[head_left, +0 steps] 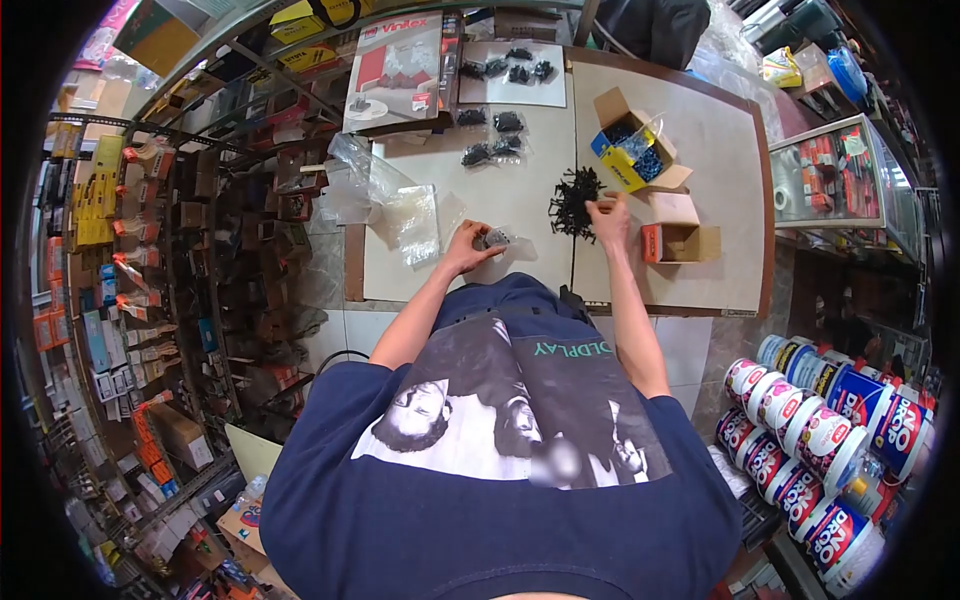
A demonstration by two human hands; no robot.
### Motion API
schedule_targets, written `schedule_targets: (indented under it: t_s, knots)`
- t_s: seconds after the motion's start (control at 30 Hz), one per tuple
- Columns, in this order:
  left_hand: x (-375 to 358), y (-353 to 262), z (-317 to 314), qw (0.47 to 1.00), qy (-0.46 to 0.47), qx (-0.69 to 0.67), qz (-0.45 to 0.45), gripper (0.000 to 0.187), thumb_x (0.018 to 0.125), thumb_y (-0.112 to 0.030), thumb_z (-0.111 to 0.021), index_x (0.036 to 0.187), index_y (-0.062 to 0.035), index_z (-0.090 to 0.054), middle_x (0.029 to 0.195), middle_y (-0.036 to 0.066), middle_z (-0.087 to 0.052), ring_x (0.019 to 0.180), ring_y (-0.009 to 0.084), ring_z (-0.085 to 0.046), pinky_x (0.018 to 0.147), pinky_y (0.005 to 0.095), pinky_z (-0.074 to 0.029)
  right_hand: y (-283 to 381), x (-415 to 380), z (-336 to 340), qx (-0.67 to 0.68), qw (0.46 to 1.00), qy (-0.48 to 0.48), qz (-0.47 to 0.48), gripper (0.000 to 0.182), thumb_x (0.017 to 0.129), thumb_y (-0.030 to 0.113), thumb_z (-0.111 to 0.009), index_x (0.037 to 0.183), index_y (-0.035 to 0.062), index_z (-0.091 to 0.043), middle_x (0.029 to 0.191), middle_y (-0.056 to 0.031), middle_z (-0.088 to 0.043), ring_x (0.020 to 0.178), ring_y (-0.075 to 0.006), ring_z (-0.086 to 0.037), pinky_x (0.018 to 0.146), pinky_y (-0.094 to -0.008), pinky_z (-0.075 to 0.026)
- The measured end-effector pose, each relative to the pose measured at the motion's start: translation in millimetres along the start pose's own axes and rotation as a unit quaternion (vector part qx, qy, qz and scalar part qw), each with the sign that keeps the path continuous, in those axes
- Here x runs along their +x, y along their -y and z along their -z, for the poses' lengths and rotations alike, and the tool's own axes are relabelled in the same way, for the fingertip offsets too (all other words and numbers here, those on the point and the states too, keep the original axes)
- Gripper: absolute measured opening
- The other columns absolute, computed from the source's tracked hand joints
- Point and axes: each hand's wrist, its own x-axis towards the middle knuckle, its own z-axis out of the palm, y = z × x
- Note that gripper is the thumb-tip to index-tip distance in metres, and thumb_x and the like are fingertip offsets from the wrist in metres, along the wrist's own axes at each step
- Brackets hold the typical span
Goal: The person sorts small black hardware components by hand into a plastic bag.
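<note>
My left hand (468,246) is closed around a small clear plastic bag (499,238) with dark screws in it, held just above the light counter (520,180). My right hand (608,216) rests at the near right edge of a loose pile of black screws (573,200), fingers pinched on a few of them. Several filled small bags of black screws (495,125) lie further back on the counter, with more (515,70) on a white sheet behind.
Empty clear bags (400,205) lie left of my hands. An open blue-and-yellow screw box (632,150) and an open orange box (675,238) stand to the right. A glass case (845,180), stacked paint tubs (830,430) and stocked shelves (130,250) surround the counter.
</note>
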Motion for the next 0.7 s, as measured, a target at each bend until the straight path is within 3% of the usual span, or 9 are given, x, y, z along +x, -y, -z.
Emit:
schedule_targets:
  t_s: [0.07,0.13,0.2,0.27,0.37,0.53,0.6,0.7]
  knots:
    - [-0.1,0.1,0.3,1.0,0.003,-0.003,-0.004,0.054,0.067,-0.04,-0.077,0.104,-0.0042,-0.061,0.102,0.013,-0.051,0.093,0.024,-0.054,0.085,0.0329,-0.046,23.4,-15.0,-10.9,0.068,0.995,0.07,0.034,0.044,0.073,0.016,-0.073,0.107,-0.0002,-0.049,0.08,-0.0107,-0.066,0.073,-0.0165,-0.063,0.066,-0.0288,-0.051]
    - [-1.5,-2.8,2.6,1.0,0.015,-0.009,-0.001,0.055,0.07,-0.039,-0.076,0.108,-0.003,-0.058,0.104,0.013,-0.049,0.097,0.024,-0.052,0.087,0.0323,-0.044,43.5,-26.8,-21.8,0.102,0.984,0.136,0.059,0.043,0.074,0.015,-0.073,0.107,-0.0001,-0.049,0.083,-0.0109,-0.066,0.073,-0.0159,-0.063,0.067,-0.0277,-0.051]
    - [-2.6,-5.4,5.0,1.0,0.017,-0.008,-0.004,0.055,0.07,-0.039,-0.076,0.108,-0.0031,-0.059,0.105,0.013,-0.049,0.098,0.0239,-0.052,0.087,0.0323,-0.044,60.9,-39.2,-35.0,0.119,0.98,0.143,0.067,0.039,0.072,0.013,-0.072,0.104,0.0003,-0.052,0.079,-0.0127,-0.067,0.071,-0.0194,-0.065,0.065,-0.0306,-0.052]
    - [-3.7,-4.8,5.1,1.0,0.017,-0.008,-0.007,0.055,0.07,-0.038,-0.076,0.108,-0.0032,-0.059,0.105,0.013,-0.049,0.098,0.0239,-0.052,0.087,0.0323,-0.044,89.0,-55.6,-33.8,0.094,0.965,0.228,0.086,0.043,0.074,0.014,-0.072,0.107,0.0002,-0.049,0.082,-0.0106,-0.066,0.075,-0.0157,-0.064,0.068,-0.0278,-0.051]
    - [-4.7,-5.0,6.1,1.0,0.016,-0.015,-0.01,0.054,0.07,-0.039,-0.076,0.107,-0.0035,-0.059,0.106,0.013,-0.049,0.098,0.0239,-0.052,0.087,0.0323,-0.044,88.9,-70.1,-46.5,0.049,0.956,0.265,0.113,0.043,0.074,0.015,-0.072,0.107,0.0006,-0.049,0.081,-0.0112,-0.066,0.075,-0.018,-0.065,0.069,-0.0301,-0.051]
    - [-2.3,2.9,3.2,1.0,0.017,-0.018,-0.016,0.053,0.071,-0.039,-0.076,0.107,-0.0043,-0.059,0.106,0.012,-0.049,0.097,0.0231,-0.052,0.084,0.0317,-0.045,70.8,-66.7,-35.8,0.026,0.968,0.231,0.091,0.044,0.073,0.014,-0.071,0.108,0.0002,-0.048,0.081,-0.0132,-0.066,0.075,-0.0225,-0.065,0.069,-0.0327,-0.052]
    - [-1.9,5.6,1.2,1.0,0.015,-0.014,-0.021,0.053,0.071,-0.039,-0.075,0.107,-0.0041,-0.059,0.106,0.012,-0.049,0.096,0.0227,-0.053,0.084,0.0312,-0.046,58.2,-63.4,-24.6,0.047,0.986,0.156,0.017,0.039,0.074,0.016,-0.072,0.104,0.0,-0.052,0.081,-0.0118,-0.066,0.076,-0.0207,-0.065,0.069,-0.0318,-0.051]
    - [-2.8,2.5,1.7,0.999,0.007,-0.02,-0.025,0.053,0.069,-0.039,-0.076,0.105,-0.0039,-0.06,0.105,0.012,-0.05,0.095,0.0233,-0.053,0.084,0.0318,-0.046,19.8,-57.9,-10.0,-0.008,0.997,0.076,-0.004,0.039,0.073,0.016,-0.072,0.103,0.0008,-0.052,0.079,-0.0129,-0.066,0.074,-0.0236,-0.065,0.069,-0.0338,-0.051]
